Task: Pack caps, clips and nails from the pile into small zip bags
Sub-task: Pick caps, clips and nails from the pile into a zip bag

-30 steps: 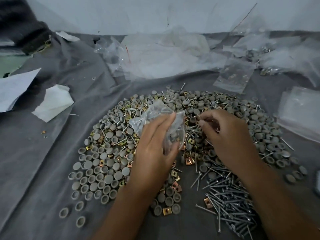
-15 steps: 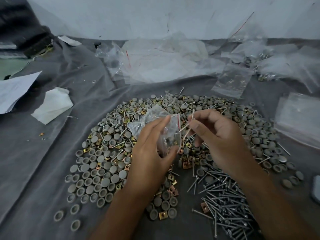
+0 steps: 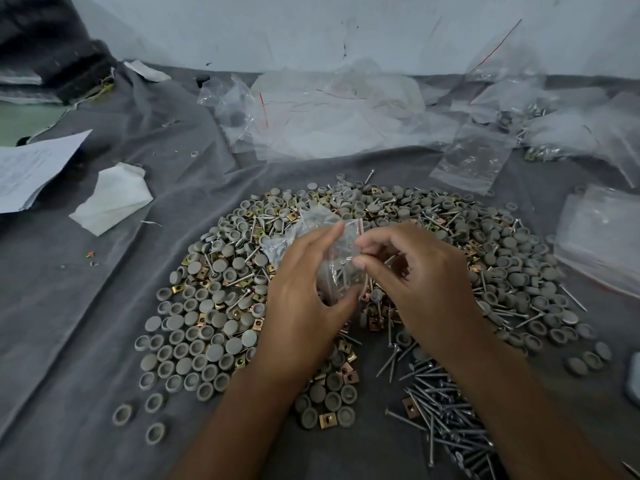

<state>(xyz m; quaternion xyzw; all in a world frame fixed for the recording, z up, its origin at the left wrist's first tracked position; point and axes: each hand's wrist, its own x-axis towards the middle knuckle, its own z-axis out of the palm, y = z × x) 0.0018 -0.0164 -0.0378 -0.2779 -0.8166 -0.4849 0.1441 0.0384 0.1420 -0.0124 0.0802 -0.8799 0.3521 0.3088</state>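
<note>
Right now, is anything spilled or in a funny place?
A few grey caps lie loose on the grey cloth, apart from the main pile. A crumpled white tissue lies to its left. Otherwise nothing stands out; the left hand holds the small zip bag over the pile.

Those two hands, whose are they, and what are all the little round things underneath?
They belong to one person, filmed by a camera worn on the head, looking down. The left hand holds a small clear plastic zip bag, and the right hand pinches at its mouth, seemingly putting something in. Below, on a grey cloth, lies a pile of round grey plastic caps, square brass-coloured metal clips and long silver nails. More clear bags wait behind.
</note>
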